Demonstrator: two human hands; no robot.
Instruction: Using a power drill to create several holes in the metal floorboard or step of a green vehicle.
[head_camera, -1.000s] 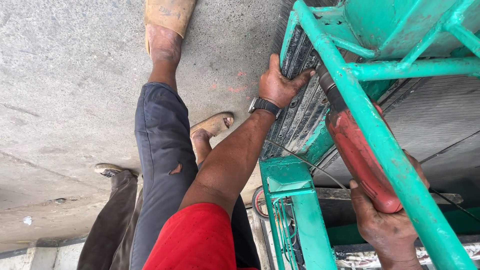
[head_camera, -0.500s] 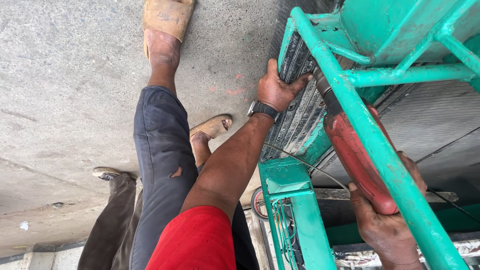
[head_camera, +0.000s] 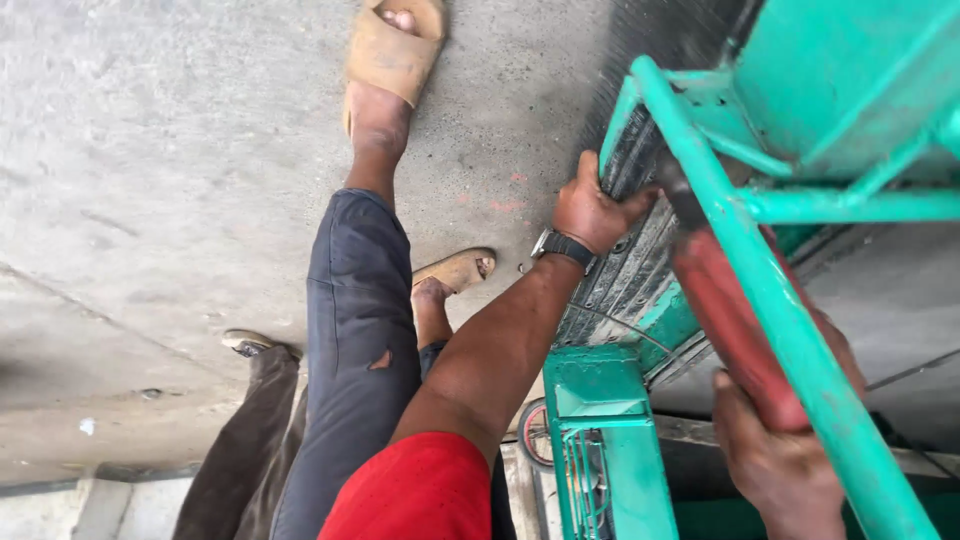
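My left hand (head_camera: 592, 208), a watch (head_camera: 562, 245) on its wrist, grips the top edge of a dark ribbed panel (head_camera: 622, 285) set in a green metal frame (head_camera: 790, 340). My right hand (head_camera: 778, 470) is closed around the lower end of a red-bodied tool (head_camera: 728, 318). The tool points up toward the panel's edge near my left hand. A slanted green bar of the frame crosses in front of the tool and hides its tip.
My legs in dark blue trousers (head_camera: 358, 330) and tan sandals (head_camera: 392, 48) stand on the concrete floor (head_camera: 150, 180). Another person's brown trouser leg and shoe (head_camera: 248, 343) are at lower left. A green box-shaped part (head_camera: 598, 440) sits below the panel.
Both hands keep their holds. The view has drifted slightly, so the frame and the tool sit a little further right.
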